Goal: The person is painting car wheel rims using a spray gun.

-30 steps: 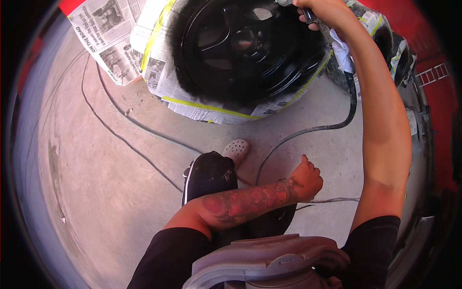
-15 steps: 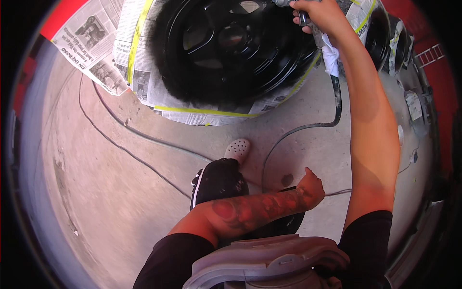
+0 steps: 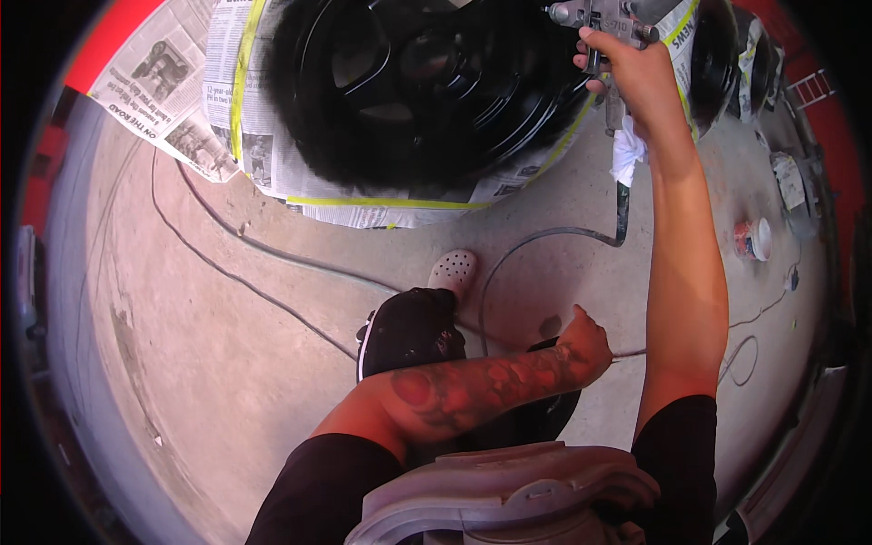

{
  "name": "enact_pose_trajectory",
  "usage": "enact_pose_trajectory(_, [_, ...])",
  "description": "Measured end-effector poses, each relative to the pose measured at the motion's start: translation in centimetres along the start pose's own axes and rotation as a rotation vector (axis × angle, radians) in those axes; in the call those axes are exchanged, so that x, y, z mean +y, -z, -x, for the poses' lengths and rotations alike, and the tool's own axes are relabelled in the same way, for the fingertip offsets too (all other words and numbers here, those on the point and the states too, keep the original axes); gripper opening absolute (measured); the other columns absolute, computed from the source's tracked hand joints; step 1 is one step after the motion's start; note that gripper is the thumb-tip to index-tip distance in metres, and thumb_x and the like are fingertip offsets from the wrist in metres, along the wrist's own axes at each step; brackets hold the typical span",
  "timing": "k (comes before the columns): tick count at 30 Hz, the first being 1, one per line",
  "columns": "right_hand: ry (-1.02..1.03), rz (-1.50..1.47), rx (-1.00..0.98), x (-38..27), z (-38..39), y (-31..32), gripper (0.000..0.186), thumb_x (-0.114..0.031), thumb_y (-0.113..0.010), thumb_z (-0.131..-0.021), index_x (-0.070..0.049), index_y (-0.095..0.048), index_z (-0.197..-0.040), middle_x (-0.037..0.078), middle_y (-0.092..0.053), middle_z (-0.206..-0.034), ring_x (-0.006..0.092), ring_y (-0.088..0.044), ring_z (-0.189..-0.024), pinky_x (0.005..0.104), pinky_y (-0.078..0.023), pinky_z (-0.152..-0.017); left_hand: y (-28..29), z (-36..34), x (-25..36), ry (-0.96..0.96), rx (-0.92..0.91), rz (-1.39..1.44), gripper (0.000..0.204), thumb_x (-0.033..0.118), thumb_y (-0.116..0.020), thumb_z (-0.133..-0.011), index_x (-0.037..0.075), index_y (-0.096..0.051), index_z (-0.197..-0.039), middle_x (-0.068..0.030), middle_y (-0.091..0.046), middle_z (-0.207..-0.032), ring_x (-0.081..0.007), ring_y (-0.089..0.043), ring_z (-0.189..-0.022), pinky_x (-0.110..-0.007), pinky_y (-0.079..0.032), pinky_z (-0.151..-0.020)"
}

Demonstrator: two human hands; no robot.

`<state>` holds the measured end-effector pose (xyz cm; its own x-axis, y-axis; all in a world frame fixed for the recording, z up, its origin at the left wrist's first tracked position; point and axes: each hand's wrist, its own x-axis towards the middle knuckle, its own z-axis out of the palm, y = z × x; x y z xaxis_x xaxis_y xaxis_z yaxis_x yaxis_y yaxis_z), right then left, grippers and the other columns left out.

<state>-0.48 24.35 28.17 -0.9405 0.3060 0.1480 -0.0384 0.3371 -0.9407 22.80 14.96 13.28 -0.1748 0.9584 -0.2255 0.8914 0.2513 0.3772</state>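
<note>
My right hand (image 3: 640, 77) is wrapped around the handle of a metal spray gun (image 3: 607, 25), its nozzle pointing left. A white cloth (image 3: 628, 150) is tied around the fitting below the handle, and a dark hose (image 3: 621, 213) runs down from there. Left of the gun is a glossy black wheel rim (image 3: 427, 100), masked around with newspaper (image 3: 354, 214) and yellow tape (image 3: 386, 203). My left arm lies across my body, with my left hand (image 3: 586, 348) near my right knee. Its fingers look curled, one partly raised, and nothing shows in them.
Hoses (image 3: 282, 262) snake across the concrete floor (image 3: 245, 363). More masked black wheels (image 3: 713, 59) stand at the far right. A small tub (image 3: 754, 239) and a clear container (image 3: 792, 186) sit on the floor at right. A newspaper sheet (image 3: 163, 86) covers red bodywork at the far left.
My right hand and the spray gun have moved slightly right and nearer to me, showing more of the gun. The small tub is now uncovered by my arm. My left hand has hardly moved.
</note>
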Motion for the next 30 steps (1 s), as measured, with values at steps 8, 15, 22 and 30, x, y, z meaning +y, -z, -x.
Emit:
enact_pose_trajectory(8, [0.055, -0.301, 0.12, 12.3, 12.5, -7.9, 0.044, -0.009, -0.069, -0.089, -0.003, -0.058, -0.13, 0.001, -0.067, -0.093, 0.008, -0.059, -0.079, 0.0247, -0.05, -0.07, -7.8, 5.3, 6.4, -0.101, -0.518, 0.06, 0.03, 0.026, -0.07, -0.079, 0.013, -0.075, -0.105, -0.0098, -0.071, -0.106, -0.0305, -0.067, -0.101, -0.058, -0.044, -0.093])
enact_pose_trajectory(15, [0.304, -0.419, 0.126, 15.7, 15.4, -15.8, 0.046, -0.003, -0.068, -0.086, 0.001, -0.057, -0.131, 0.017, -0.069, -0.116, 0.0234, -0.069, -0.102, 0.0326, -0.051, -0.089, -21.7, 12.1, 13.7, 0.387, -0.931, 0.218, 0.029, 0.029, -0.069, -0.082, 0.016, -0.075, -0.107, -0.0107, -0.072, -0.108, -0.0273, -0.069, -0.107, -0.048, -0.056, -0.082])
enact_pose_trajectory(22, [0.186, -0.196, 0.423, 14.8, 15.0, -14.6, 0.048, -0.003, -0.067, -0.087, 0.0, -0.054, -0.133, 0.02, -0.065, -0.123, 0.031, -0.067, -0.11, 0.035, -0.05, -0.093, -0.8, 11.4, 2.1, -0.435, -0.538, 0.668, 0.035, 0.03, -0.068, -0.085, 0.007, -0.071, -0.11, -0.013, -0.074, -0.09, -0.0331, -0.072, -0.085, -0.045, -0.058, -0.068])
enact_pose_trajectory(30, [0.333, -0.099, 0.365, 12.0, 13.7, -12.9, 0.047, -0.004, -0.067, -0.09, 0.0, -0.053, -0.135, 0.01, -0.067, -0.104, 0.016, -0.066, -0.089, 0.0295, -0.051, -0.084, 11.0, 7.2, -3.0, -0.711, -0.329, 1.313, 0.046, 0.028, -0.076, -0.084, -0.001, -0.064, -0.118, -0.0163, -0.07, -0.105, -0.0248, -0.072, -0.089, -0.034, -0.056, -0.071])
